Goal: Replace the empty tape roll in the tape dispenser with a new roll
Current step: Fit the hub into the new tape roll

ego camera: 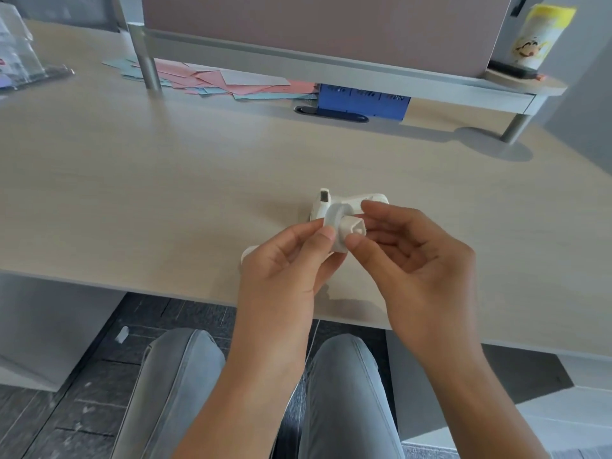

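Both hands meet just above the desk (132, 180): left hand (284, 260) pinches the white tape roll (336, 223), right hand (407, 256) grips the spindle (354, 230) poking through it. White dispenser (334, 202) sits behind, half hidden by fingers.
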`<state>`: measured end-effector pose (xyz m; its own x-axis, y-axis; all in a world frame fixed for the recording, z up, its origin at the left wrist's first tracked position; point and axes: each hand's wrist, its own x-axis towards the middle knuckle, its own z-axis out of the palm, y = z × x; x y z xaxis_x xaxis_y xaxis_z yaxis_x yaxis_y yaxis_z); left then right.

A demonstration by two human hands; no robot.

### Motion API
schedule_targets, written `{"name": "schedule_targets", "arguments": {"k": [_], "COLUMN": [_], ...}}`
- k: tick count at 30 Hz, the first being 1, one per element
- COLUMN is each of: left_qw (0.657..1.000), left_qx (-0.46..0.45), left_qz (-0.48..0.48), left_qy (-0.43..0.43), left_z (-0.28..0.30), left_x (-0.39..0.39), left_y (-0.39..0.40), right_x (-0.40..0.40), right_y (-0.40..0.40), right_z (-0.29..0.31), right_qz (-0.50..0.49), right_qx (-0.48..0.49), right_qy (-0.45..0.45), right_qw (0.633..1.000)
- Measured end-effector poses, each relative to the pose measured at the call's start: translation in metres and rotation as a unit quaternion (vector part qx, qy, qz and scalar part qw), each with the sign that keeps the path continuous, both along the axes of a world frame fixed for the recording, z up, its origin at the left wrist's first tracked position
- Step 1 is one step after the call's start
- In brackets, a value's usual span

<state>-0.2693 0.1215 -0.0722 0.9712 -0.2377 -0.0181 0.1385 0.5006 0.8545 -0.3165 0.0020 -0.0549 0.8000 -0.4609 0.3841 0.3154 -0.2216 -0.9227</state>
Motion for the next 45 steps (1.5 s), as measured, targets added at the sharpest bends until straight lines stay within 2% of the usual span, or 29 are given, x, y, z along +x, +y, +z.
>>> {"name": "schedule_targets", "arguments": {"k": [21, 26, 33, 40, 45], "left_qw": [0.993, 0.988, 0.984, 0.981, 0.982], "left_qx": [0.079, 0.113, 0.139, 0.150, 0.150], "left_qz": [0.034, 0.047, 0.051, 0.042, 0.039], "left_qy": [-0.076, -0.097, -0.097, -0.112, -0.104], "left_z": [-0.002, 0.001, 0.001, 0.004, 0.004], "left_x": [-0.003, -0.003, -0.004, -0.002, -0.002], "left_y": [0.003, 0.003, 0.002, 0.001, 0.001], "right_x": [-0.003, -0.002, 0.000, -0.001, -0.001], "right_y": [-0.006, -0.008, -0.011, -0.017, -0.020], "right_z": [-0.008, -0.010, -0.013, -0.017, -0.018], "right_qz": [-0.002, 0.006, 0.004, -0.021, -0.022], "right_qx": [-0.070, -0.049, -0.144, -0.274, -0.333], "right_qy": [-0.005, -0.014, -0.021, -0.039, -0.039], "right_qw": [0.998, 0.999, 0.989, 0.961, 0.942]}}
